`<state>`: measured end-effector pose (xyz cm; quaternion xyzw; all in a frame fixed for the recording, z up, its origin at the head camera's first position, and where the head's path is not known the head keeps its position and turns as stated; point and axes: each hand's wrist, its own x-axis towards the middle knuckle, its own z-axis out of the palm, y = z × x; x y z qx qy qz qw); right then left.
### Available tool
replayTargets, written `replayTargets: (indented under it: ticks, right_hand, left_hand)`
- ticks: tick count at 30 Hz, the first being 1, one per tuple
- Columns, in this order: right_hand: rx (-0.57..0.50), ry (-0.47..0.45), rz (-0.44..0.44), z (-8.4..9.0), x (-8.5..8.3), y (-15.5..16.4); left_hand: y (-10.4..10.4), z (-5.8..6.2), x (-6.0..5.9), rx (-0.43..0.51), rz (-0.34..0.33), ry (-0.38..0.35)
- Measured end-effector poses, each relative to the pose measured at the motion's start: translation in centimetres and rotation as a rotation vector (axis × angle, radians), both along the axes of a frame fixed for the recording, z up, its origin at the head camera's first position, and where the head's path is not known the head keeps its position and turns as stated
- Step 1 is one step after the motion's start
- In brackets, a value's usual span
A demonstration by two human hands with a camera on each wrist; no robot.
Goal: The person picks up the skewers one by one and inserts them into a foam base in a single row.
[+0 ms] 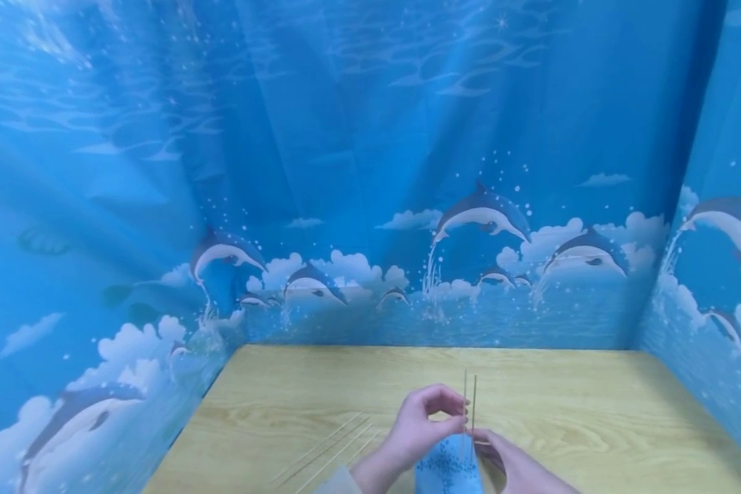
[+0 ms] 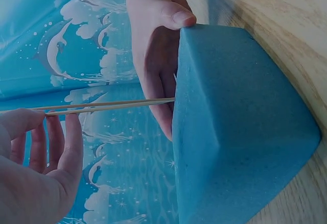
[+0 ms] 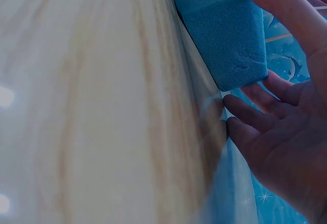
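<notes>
A blue foam block [image 1: 432,475] with darker speckles on its top sits on the table in front of the person. Two thin wooden sticks [image 1: 474,405] stand upright from it, side by side. The left hand [image 1: 412,427] pinches one stick [image 2: 110,106] between thumb and fingertips, above the block. On the block's right side the right hand [image 1: 519,470] steadies it, the thumb [image 3: 281,2] on the upper edge and the fingers [image 3: 255,113] against the far side. Where the sticks enter the block is partly hidden in the right wrist view.
Several loose wooden sticks [image 1: 324,449] lie roughly parallel on the wood-grain table [image 1: 272,377], left of the left hand. Blue curtains [image 1: 346,137] printed with dolphins hang close behind the table and at both sides.
</notes>
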<state>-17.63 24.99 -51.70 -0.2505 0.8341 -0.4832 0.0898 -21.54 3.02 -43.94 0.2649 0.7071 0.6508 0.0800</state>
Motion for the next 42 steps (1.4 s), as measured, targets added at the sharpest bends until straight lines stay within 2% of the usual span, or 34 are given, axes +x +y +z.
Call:
replayTargets:
  ticks: [11, 16, 20, 24, 30, 37, 42]
  right_hand:
    - [-0.010, 0.055, -0.010, 0.0, 0.0, 0.0]
    - [0.015, 0.012, -0.038, 0.1, 0.1, 0.0]
    - [0.009, 0.019, -0.024, 0.1, 0.0, 0.0]
    - [-0.010, -0.016, -0.014, 0.1, 0.0, 0.0]
    - [0.008, -0.005, -0.020, 0.2, 0.1, 0.0]
    - [0.031, -0.101, -0.060, 0.5, 0.3, 0.0]
    - [0.000, -0.013, -0.018, 0.2, 0.2, 0.1]
  left_hand:
    - [0.1, -0.3, -0.2, -0.010, 0.016, 0.017]
    - [0.2, -0.4, -0.4, -0.005, 0.021, 0.016]
    - [0.2, -0.5, -0.4, -0.002, 0.023, 0.010]
    - [0.2, -0.7, -0.2, -0.009, 0.029, -0.006]
    - [0.1, -0.8, 0.0, -0.009, 0.034, -0.002]
    - [0.3, -1.1, 0.0, -0.034, 0.041, -0.024]
    - [0.3, -1.4, 0.0, -0.049, 0.052, 0.003]
